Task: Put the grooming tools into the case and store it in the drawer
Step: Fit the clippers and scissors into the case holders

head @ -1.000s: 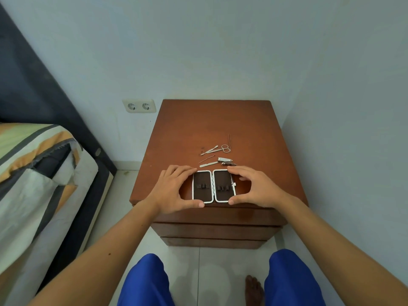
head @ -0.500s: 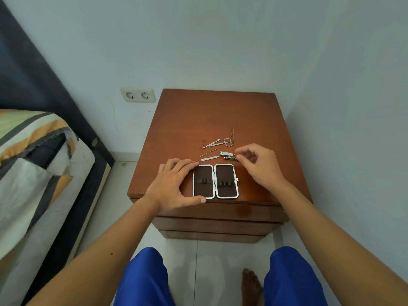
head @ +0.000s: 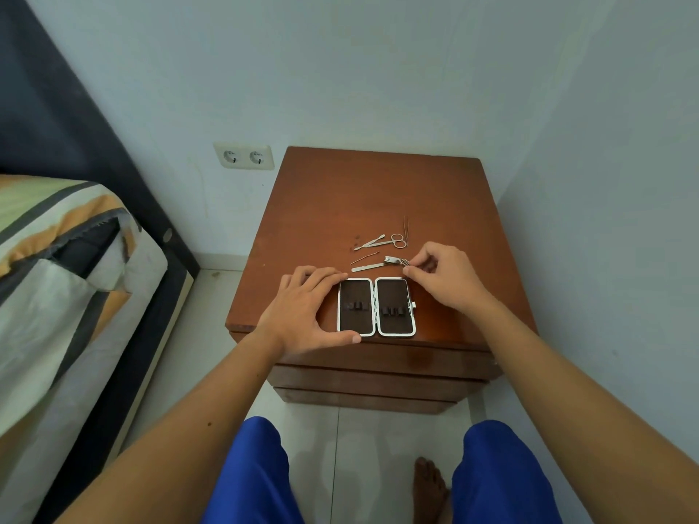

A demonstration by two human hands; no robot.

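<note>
The right hand (head: 448,276) has left the open white-rimmed brown case (head: 376,307) and now pinches the small silver nail clipper (head: 395,260), starting the packing; the left hand (head: 306,312), flat and unclenched, steadies the case.

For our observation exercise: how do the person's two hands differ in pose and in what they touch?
The left hand lies spread and flat beside the open case, fingers and thumb against its left edge; the right hand is curled behind the case, fingertips pinching at the nail clipper. Both are over the wooden nightstand.
</note>
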